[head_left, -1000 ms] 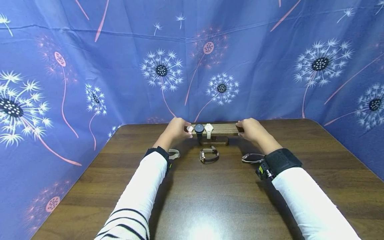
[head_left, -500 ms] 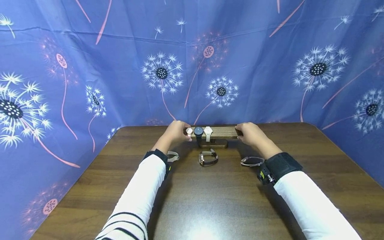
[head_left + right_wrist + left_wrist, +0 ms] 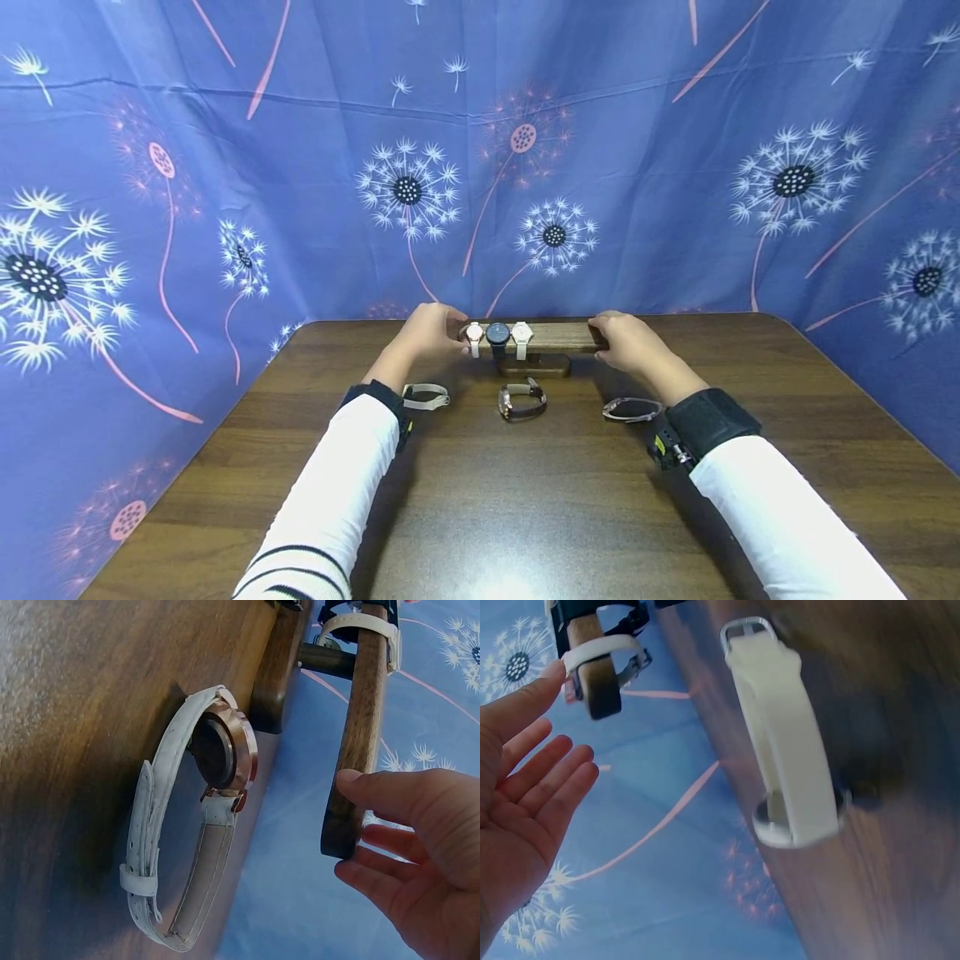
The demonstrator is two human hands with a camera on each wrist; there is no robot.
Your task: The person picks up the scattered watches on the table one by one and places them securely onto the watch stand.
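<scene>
Your left hand (image 3: 429, 332) is spread, fingers straight, thumb by the 9 o'clock end of the wooden bar (image 3: 562, 335); your right hand (image 3: 632, 340) pinches its 3 o'clock end. You seem to be steadying it; the next move calls for letting go without tilting it. It lies at 12 o'clock, long axis 9 to 3, three watches (image 3: 497, 333) towards 9, dials facing 6.

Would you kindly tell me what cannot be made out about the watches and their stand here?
Head view: the time on the three mounted watches; their dials are too small.
Left wrist view: the rest of the watch stand, cut off by the top edge.
Left wrist view: the dial of the cream-strapped watch, turned out of sight and blurred.
Right wrist view: the dial of the rose-gold watch, facing away.
</scene>
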